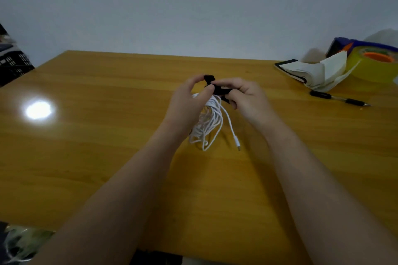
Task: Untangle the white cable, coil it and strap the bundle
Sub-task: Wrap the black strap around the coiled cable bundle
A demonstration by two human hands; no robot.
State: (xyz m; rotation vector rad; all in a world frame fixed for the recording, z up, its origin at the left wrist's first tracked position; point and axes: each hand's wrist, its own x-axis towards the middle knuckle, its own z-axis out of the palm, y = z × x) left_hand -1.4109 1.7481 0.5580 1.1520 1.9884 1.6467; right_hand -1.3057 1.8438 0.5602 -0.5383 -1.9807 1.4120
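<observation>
A coiled white cable (210, 123) hangs in loops above the wooden table (107, 135), its plug end (238, 147) dangling low on the right. A black strap (215, 88) wraps around the top of the bundle. My left hand (189, 101) pinches the strap's upper end between thumb and fingers and hides part of the coil. My right hand (245, 97) pinches the strap from the right side, fingers curled. Both hands meet over the middle of the table.
An open notebook (310, 73) with loose pages lies at the back right, with a roll of yellow tape (374, 64) behind it. A black pen (338, 99) lies nearer on the right. Dark crates (13, 64) stand off the table's left edge.
</observation>
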